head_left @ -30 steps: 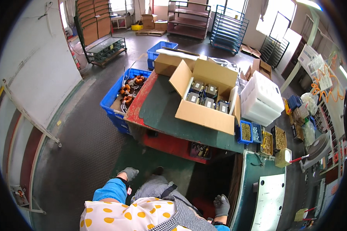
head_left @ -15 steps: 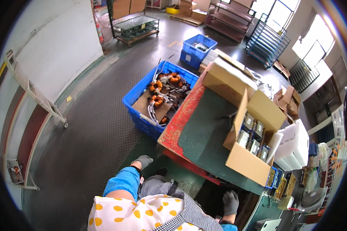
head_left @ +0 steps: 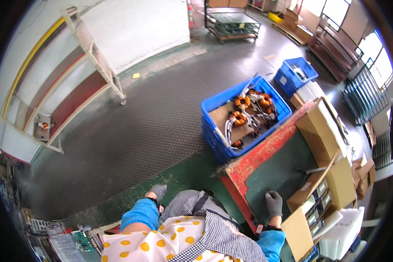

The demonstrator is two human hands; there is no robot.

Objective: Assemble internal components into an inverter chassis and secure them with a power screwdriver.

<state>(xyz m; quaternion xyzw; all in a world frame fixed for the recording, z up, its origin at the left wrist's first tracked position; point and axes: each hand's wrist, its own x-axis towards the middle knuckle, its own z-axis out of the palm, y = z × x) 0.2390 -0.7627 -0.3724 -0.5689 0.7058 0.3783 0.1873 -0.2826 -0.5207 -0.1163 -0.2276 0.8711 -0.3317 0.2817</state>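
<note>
My left hand (head_left: 158,191), in a grey glove, hangs beside my body above the floor, holding nothing; its fingers look loose. My right hand (head_left: 274,204), gloved in grey too, is over the green top of the workbench (head_left: 266,170), fingers curled in and nothing visible in them. Right of it stands an open cardboard box (head_left: 298,233) with several metal-cased parts (head_left: 322,187) inside. Farther off, against the bench's red edge, a blue crate (head_left: 210,131) holds several copper-wound ring coils (head_left: 239,118) with white leads, on cardboard.
A second blue crate (head_left: 288,81) stands beyond the first. A dark hand tool (head_left: 310,170) lies on the bench near the box. White foam blocks (head_left: 343,231) are at the right. On the left is a wheeled white rack (head_left: 94,54); a flat cart (head_left: 231,26) stands at the back.
My view has swung left, so the bench and crates sit farther right in it. My right hand has come up from beside the bench to over its top. My left hand stays low.
</note>
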